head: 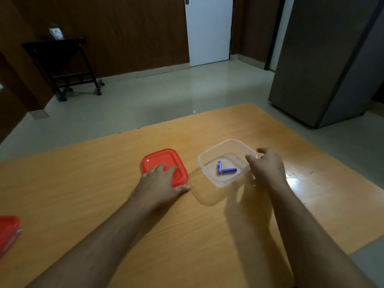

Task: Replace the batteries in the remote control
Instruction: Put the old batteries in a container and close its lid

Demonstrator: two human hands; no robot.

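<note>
Two bare forearms reach forward from the near edge over an orange-brown wooden bench. At the near left edge, partly cut off, sits a second red-lidded container, well apart from everything else. Farther in, the left hand lies palm-down on a red square lid that rests flat on the bench; its fingers are spread and fairly straight across the lid's near half, and the thumb reaches past the lid's near right corner, so this grip is open, pressing rather than clasping. Just beside the lid, to the right, stands a clear plastic container, uncovered, with a faint shadow falling toward the near side. The right hand is at the container's right wall, its fingers curled at the rim so the grip appears closed on that edge, though motion blur leaves the exact contact unclear. Inside the container, on its floor, lie two blue batteries, touching at one end and forming an angle. No remote control shows. Beyond the bench lies a pale glossy floor; a dark wheeled cart stands at far left against brown wood panelling, a white door is at the back, and a grey refrigerator rises at right.
</note>
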